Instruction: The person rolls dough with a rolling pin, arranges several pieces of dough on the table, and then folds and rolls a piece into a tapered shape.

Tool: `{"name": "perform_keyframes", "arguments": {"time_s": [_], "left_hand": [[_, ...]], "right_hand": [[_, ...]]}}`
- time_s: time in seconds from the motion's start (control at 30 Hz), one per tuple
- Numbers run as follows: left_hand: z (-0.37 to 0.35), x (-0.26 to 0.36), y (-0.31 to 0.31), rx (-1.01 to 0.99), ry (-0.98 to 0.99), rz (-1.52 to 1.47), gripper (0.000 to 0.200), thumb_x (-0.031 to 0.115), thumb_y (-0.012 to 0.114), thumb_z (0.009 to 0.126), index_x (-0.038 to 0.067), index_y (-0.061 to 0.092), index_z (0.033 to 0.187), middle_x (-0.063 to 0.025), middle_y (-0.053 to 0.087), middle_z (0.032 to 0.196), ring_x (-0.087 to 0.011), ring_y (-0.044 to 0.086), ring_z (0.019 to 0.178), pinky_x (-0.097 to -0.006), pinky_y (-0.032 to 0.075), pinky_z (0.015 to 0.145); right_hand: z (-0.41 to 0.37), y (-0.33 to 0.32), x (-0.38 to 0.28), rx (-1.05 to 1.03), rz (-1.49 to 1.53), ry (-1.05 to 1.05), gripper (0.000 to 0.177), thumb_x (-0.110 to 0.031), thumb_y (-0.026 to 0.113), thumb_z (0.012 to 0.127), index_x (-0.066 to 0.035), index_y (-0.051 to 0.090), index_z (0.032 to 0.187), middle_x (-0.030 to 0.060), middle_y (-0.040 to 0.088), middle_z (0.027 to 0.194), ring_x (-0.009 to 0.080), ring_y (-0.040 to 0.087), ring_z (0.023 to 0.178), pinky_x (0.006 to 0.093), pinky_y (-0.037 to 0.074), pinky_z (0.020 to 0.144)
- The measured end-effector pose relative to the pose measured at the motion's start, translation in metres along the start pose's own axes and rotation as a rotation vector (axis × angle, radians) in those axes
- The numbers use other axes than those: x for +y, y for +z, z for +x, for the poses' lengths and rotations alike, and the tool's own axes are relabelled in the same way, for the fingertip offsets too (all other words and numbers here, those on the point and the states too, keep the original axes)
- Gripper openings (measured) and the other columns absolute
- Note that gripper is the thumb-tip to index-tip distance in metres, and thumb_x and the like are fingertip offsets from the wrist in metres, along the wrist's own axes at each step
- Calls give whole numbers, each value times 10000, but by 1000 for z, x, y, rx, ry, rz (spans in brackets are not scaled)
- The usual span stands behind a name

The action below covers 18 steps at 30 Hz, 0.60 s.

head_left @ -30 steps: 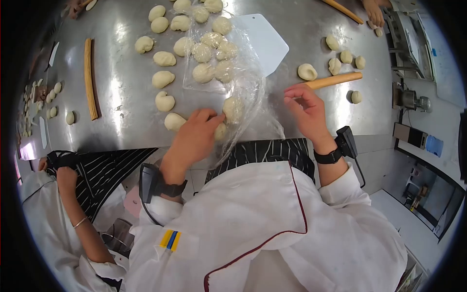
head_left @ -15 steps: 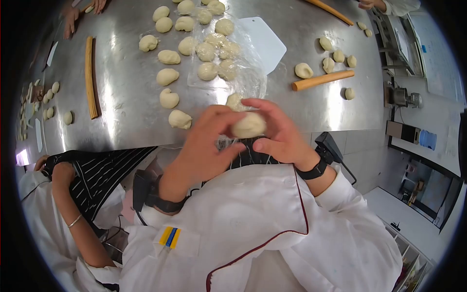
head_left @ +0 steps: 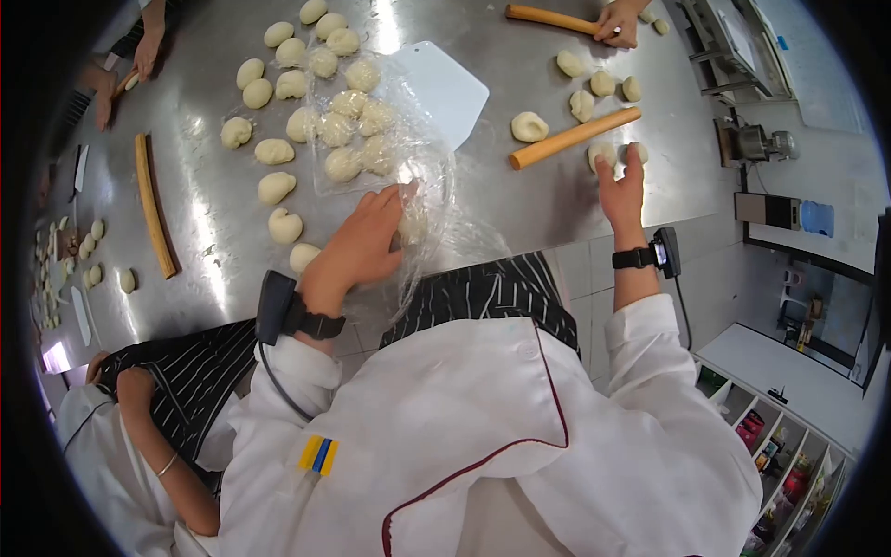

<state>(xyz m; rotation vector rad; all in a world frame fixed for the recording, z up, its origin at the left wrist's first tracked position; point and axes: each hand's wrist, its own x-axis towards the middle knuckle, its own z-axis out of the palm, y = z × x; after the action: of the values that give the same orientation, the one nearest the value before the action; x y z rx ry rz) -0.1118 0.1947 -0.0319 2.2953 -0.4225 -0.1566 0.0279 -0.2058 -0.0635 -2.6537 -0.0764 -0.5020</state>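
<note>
My left hand (head_left: 357, 243) reaches over the table's near edge, its fingers stretched out and the thumb apart. Its fingertips touch the clear plastic wrap (head_left: 436, 200), and a dough ball (head_left: 414, 223) lies beneath the film beside them. My right hand (head_left: 623, 193) is farther right, thumb and forefinger spread. At its thumb tip sits a dough ball (head_left: 599, 152); another lies by the forefinger, partly hidden. Just beyond is a wooden rolling pin (head_left: 575, 138). Several dough balls lie under the wrap, and a column of uncovered ones, including a dough ball (head_left: 276, 187), runs to its left.
A white scraper (head_left: 445, 93) lies partly under the wrap on the metal table (head_left: 218, 186). Another rolling pin (head_left: 154, 204) rests at left. Across the table, a co-worker's hand (head_left: 619, 23) holds a rolling pin (head_left: 552, 18). A person's arm (head_left: 167, 446) is close on my left.
My hands, together around a dough ball before, have parted. My right hand went right, where a ball now sits near the rolling pin; my left moved to the wrap. The view has shifted.
</note>
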Motion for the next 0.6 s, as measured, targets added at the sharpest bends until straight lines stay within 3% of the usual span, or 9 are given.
{"name": "perform_keyframes", "arguments": {"time_s": [0.03,0.07,0.2,0.3,0.4,0.47,0.5,0.53,0.6], "left_hand": [[2,4,-1,-9,-84,-30,633,26,712,706,23,515,1307,-199,528,1254,-389,511,1157,-420,431,992],[4,6,-3,-6,-167,-57,621,34,719,703,25,529,1295,-195,549,1229,-384,523,1143,-416,435,987],[-13,5,0,101,-351,-71,580,57,739,702,25,559,1252,-194,581,1170,-366,552,1100,-404,452,963],[-47,17,-7,342,-438,58,547,66,745,704,31,576,1223,-195,585,1142,-359,569,1067,-410,464,942],[-47,49,-28,482,-566,-279,527,57,720,716,24,568,1219,-193,583,1123,-366,570,1063,-420,463,940],[-19,86,-17,454,-123,-154,495,44,689,739,8,559,1215,-191,585,1123,-364,573,1060,-417,455,953],[-9,101,-16,456,-114,-155,495,44,689,739,8,559,1215,-191,585,1123,-364,573,1060,-417,455,953],[0,117,-15,360,15,-94,495,43,685,747,14,554,1224,-196,580,1144,-356,570,1053,-409,452,953],[4,116,-15,277,145,-33,496,42,681,755,20,549,1232,-201,574,1165,-349,567,1046,-401,449,953]], "right_hand": [[-5,-9,-23,-12,84,56,593,-259,698,870,25,453,1328,246,475,1324,369,448,1259,444,338,1096],[-6,-9,-39,-14,104,53,593,-259,698,870,25,453,1328,246,475,1324,369,448,1259,444,338,1096],[-34,-11,-88,-64,386,89,488,-129,702,828,-17,515,1265,162,522,1281,290,505,1189,389,446,967],[-52,-8,-113,-240,622,-49,452,-62,676,843,-38,517,1265,108,526,1280,236,512,1184,342,498,882],[-70,-27,-176,-570,1195,87,488,-51,658,894,-52,467,1343,83,498,1313,206,529,1164,322,503,916],[-82,-40,-207,-896,1622,342,510,-94,657,925,-56,430,1380,82,468,1333,187,530,1168,314,503,936],[-85,-38,-204,-1038,1641,293,473,-116,668,925,-43,457,1343,95,514,1280,184,546,1154,326,510,925],[-79,-44,-200,-1030,1636,290,473,-116,668,925,-43,457,1343,95,514,1280,184,546,1154,326,510,925],[-57,-65,-178,-1068,1198,584,441,-130,674,925,-46,480,1312,88,568,1209,182,575,1118,332,514,914]]}}
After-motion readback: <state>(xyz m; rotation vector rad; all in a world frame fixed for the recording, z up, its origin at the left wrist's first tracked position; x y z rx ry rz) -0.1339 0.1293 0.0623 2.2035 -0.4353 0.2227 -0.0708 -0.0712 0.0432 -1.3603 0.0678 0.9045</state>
